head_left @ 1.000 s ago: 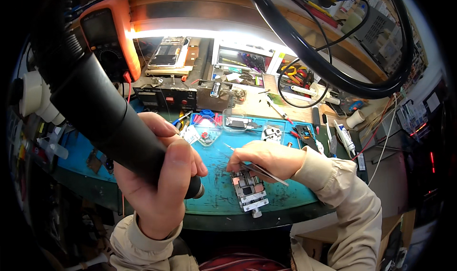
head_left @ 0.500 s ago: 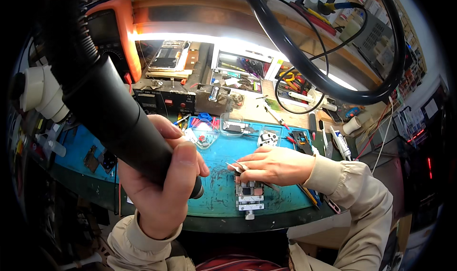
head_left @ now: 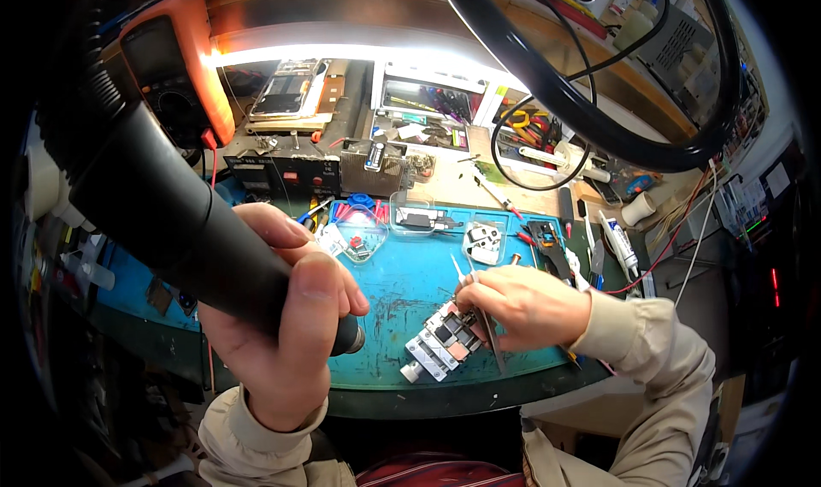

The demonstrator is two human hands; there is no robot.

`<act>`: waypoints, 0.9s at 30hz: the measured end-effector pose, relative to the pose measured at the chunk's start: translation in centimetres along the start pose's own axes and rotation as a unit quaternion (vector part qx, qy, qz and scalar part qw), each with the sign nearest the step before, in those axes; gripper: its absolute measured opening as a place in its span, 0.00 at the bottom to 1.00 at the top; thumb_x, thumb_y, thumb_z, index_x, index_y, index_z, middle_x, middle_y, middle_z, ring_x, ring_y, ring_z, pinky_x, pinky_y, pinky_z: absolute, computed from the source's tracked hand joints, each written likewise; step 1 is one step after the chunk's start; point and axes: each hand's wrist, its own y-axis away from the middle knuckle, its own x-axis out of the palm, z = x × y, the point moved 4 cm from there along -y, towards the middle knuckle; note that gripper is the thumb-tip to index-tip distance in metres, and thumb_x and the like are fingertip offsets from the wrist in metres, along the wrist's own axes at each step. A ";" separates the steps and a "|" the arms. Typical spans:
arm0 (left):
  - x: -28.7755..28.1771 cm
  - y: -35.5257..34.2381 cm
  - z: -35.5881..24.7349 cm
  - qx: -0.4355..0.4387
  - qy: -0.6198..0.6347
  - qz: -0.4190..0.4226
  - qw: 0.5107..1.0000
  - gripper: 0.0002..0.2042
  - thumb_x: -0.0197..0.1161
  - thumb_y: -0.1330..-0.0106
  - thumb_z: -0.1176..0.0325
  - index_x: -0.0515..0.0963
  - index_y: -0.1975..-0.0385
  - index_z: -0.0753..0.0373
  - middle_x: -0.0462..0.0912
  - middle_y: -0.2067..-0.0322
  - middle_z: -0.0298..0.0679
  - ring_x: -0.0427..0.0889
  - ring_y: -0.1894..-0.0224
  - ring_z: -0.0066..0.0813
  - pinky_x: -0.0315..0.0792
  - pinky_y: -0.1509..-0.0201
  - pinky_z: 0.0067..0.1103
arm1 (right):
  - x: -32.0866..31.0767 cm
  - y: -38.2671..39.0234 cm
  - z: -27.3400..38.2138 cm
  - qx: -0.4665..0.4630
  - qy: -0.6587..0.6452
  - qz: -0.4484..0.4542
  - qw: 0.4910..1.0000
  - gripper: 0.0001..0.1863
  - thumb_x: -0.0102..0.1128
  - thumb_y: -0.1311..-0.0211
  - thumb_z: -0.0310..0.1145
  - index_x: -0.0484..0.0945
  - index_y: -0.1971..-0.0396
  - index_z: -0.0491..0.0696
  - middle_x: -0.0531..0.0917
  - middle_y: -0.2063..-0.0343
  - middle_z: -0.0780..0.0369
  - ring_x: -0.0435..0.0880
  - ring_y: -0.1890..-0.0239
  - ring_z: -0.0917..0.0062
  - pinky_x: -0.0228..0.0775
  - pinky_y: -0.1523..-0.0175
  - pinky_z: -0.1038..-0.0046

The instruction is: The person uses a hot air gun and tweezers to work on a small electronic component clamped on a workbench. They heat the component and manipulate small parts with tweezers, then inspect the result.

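Note:
My left hand (head_left: 301, 337) is wrapped round the thick black handle of a hot air gun (head_left: 175, 218), whose short nozzle points down toward the mat. A small metal clamp holder (head_left: 434, 355) with a knob at its near end lies turned askew on the blue mat, gripping a small board or part. Over its far right end, my right hand (head_left: 539, 312) pinches a pair of metal tweezers (head_left: 493, 343). Their tips point away from me, past the fingers. Whether the right fingers also touch the holder is hard to tell.
Small clear boxes of parts (head_left: 485, 242) stand along the mat's far side. An orange multimeter (head_left: 216, 85) leans at the far left. A thick black hose (head_left: 590, 136) loops overhead at the right. Tools and a white tube (head_left: 619, 243) lie at the right.
The clamp holder has turned, its knobbed end swinging left. My right hand has shifted right with the tweezers, which now point more away from me. My left hand keeps its grip on the hot air gun.

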 end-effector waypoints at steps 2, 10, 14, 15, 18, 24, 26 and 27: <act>0.1 0.2 0.3 0.001 0.005 0.010 1.000 0.11 0.62 0.28 0.77 0.69 0.52 0.72 0.76 0.79 0.34 0.77 0.78 0.19 0.78 0.71 0.21 | 1.3 1.5 1.2 0.033 0.037 -0.045 0.998 0.23 0.73 0.48 0.28 0.78 0.51 0.46 0.81 0.63 0.58 0.84 0.60 0.61 0.76 0.55 0.63; 1.5 0.4 1.2 -0.010 -0.047 0.050 0.998 0.12 0.57 0.21 0.68 0.64 0.49 0.68 0.73 0.79 0.35 0.76 0.80 0.24 0.74 0.73 0.20 | 2.6 3.1 4.4 0.113 -0.002 -0.139 0.984 0.23 0.77 0.46 0.31 0.76 0.53 0.44 0.81 0.58 0.55 0.82 0.60 0.61 0.75 0.54 0.63; 1.7 0.8 1.8 -0.014 -0.054 0.065 0.996 0.12 0.57 0.21 0.68 0.64 0.50 0.68 0.73 0.80 0.34 0.76 0.80 0.24 0.74 0.73 0.20 | 2.7 3.8 4.0 0.101 -0.005 -0.162 0.982 0.26 0.80 0.49 0.36 0.76 0.53 0.45 0.83 0.50 0.56 0.83 0.55 0.60 0.76 0.49 0.63; 1.8 0.8 1.9 -0.028 -0.034 0.056 0.997 0.12 0.59 0.23 0.70 0.65 0.50 0.69 0.74 0.79 0.34 0.76 0.80 0.22 0.75 0.72 0.21 | 2.7 4.1 3.7 0.100 -0.009 -0.166 0.981 0.28 0.82 0.50 0.38 0.76 0.53 0.45 0.83 0.48 0.56 0.83 0.53 0.60 0.76 0.48 0.63; 2.3 0.8 2.3 -0.054 -0.009 0.049 0.997 0.12 0.60 0.24 0.71 0.67 0.51 0.70 0.75 0.79 0.35 0.76 0.79 0.22 0.77 0.72 0.21 | 3.0 5.3 2.6 0.070 -0.016 -0.187 0.980 0.30 0.84 0.52 0.42 0.77 0.54 0.46 0.84 0.46 0.56 0.84 0.51 0.61 0.76 0.46 0.63; 3.2 0.6 2.9 -0.085 -0.015 0.095 0.992 0.12 0.53 0.20 0.65 0.63 0.49 0.67 0.72 0.80 0.35 0.76 0.81 0.26 0.76 0.74 0.22 | 2.7 8.2 2.8 0.052 -0.095 -0.275 0.955 0.26 0.75 0.37 0.51 0.79 0.51 0.45 0.87 0.55 0.56 0.85 0.62 0.64 0.74 0.59 0.66; 4.0 0.8 3.5 -0.093 0.010 0.100 0.991 0.13 0.52 0.20 0.65 0.62 0.49 0.67 0.72 0.80 0.35 0.76 0.80 0.26 0.76 0.74 0.23 | 3.2 8.6 3.5 0.060 -0.178 -0.303 0.934 0.29 0.61 0.25 0.53 0.79 0.42 0.42 0.87 0.61 0.55 0.83 0.69 0.66 0.73 0.64 0.66; 4.3 0.9 3.6 -0.089 0.003 0.103 0.991 0.13 0.52 0.19 0.64 0.62 0.49 0.67 0.72 0.80 0.35 0.76 0.80 0.26 0.76 0.74 0.23 | 3.4 8.4 3.9 0.058 -0.166 -0.296 0.939 0.30 0.60 0.24 0.54 0.79 0.40 0.41 0.86 0.61 0.55 0.82 0.69 0.67 0.73 0.64 0.66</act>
